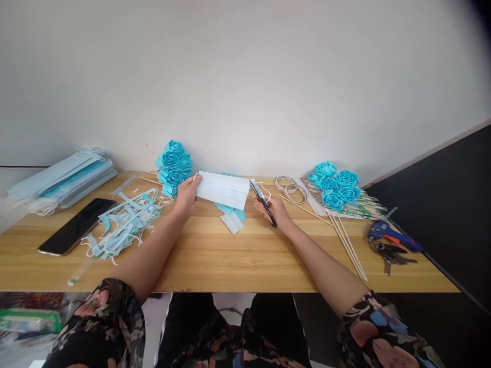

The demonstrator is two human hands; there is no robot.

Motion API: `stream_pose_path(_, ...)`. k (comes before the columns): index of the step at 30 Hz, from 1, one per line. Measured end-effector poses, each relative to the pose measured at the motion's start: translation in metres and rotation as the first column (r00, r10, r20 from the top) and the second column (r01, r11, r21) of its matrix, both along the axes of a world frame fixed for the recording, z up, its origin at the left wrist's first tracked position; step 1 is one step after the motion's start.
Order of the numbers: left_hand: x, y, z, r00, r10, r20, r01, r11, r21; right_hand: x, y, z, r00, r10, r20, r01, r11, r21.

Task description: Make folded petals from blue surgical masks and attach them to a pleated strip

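Observation:
A white and pale blue face mask (222, 188) is held flat above the table, its left end pinched by my left hand (186, 195). My right hand (276, 210) grips black-handled scissors (264, 204), whose blades lie at the mask's right edge. A cut strip with a white ear loop (267, 190) shows beside the blades, close to the fingers. Below the mask, cut blue and white pieces (232, 221) rest on the wooden table. A stack of blue fabric roses (174, 166) stands just behind my left hand.
On the left lie a stack of masks (65, 179), a black phone (79, 225) and a heap of cut strips and loops (125, 222). To the right are tape rolls (296, 193), more blue roses (334, 186), wooden sticks (349, 248), a blue glue gun (395, 236) and keys (391, 254).

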State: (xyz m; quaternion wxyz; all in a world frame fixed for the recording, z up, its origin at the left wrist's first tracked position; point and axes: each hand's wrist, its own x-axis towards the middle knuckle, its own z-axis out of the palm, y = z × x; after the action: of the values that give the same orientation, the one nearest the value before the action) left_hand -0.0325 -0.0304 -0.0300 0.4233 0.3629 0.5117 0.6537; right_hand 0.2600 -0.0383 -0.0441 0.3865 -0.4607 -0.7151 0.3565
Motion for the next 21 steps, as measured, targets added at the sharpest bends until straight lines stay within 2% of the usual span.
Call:
stream_pose_path(6, 0.003, 0.001, -0.009, 0.998, -0.060, -0.025, 0.061, 0.998, 0.033, 0.002, 0.000, 0.001, 0.999, -0.025, -0.035, 0.024, 0.999, -0.029)
stream_pose_path(13, 0.001, 0.000, -0.011, 0.989, 0.042, -0.144, -0.026, 0.994, 0.111, 0.004, 0.000, 0.001, 0.998, 0.056, 0.008, -0.056, 0.998, 0.014)
stream_pose_path(18, 0.004, -0.001, -0.012, 0.980, 0.058, -0.193, -0.039, 0.994, 0.097, 0.005, 0.005, -0.004, 0.998, 0.065, 0.002, -0.065, 0.997, 0.047)
stream_pose_path(21, 0.003, 0.003, -0.011, 0.975, 0.008, -0.221, 0.001, 0.999, 0.041, 0.005, 0.004, -0.003, 0.998, 0.063, 0.021, -0.065, 0.995, 0.072)
